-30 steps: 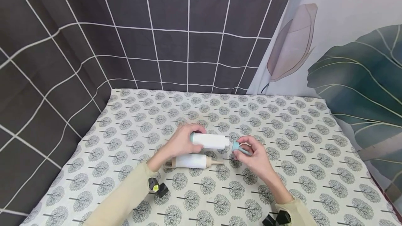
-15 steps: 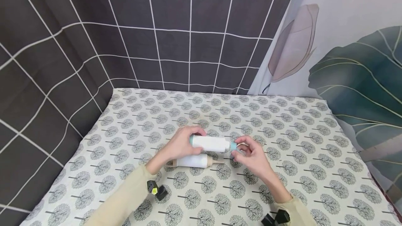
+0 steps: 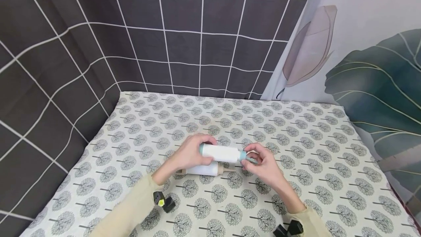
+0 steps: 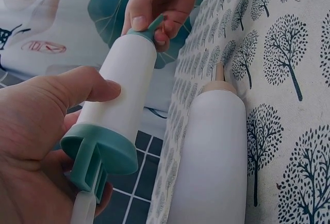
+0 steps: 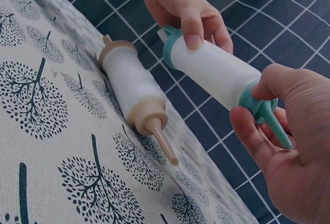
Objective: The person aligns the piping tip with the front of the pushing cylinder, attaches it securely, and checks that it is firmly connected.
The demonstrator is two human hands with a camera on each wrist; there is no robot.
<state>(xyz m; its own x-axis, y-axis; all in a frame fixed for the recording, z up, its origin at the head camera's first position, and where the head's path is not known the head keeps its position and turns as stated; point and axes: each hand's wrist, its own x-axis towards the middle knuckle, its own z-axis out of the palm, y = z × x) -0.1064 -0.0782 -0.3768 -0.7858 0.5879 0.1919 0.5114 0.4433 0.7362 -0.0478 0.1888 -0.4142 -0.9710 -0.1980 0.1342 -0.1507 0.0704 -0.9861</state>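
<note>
My left hand grips a white squeeze bottle near its teal base, holding it sideways above the table. At the bottle's other end, the thumb and fingers of my right hand pinch a teal nozzle cap, which sits against the neck. Its thin spout points away from the bottle, toward the right palm. Below, a second squeeze bottle with beige ends lies on its side on the cloth. Its beige spout points right. In the head view the left hand partly covers this bottle.
A cream tablecloth printed with dark trees covers the table. Behind it and on the left hangs a dark curtain with a white grid. A white curtain with large leaves hangs at the right.
The nozzle cap was apart from the bottle a second ago. It has come left against the neck, and the bottle has tipped slightly down at its right end.
</note>
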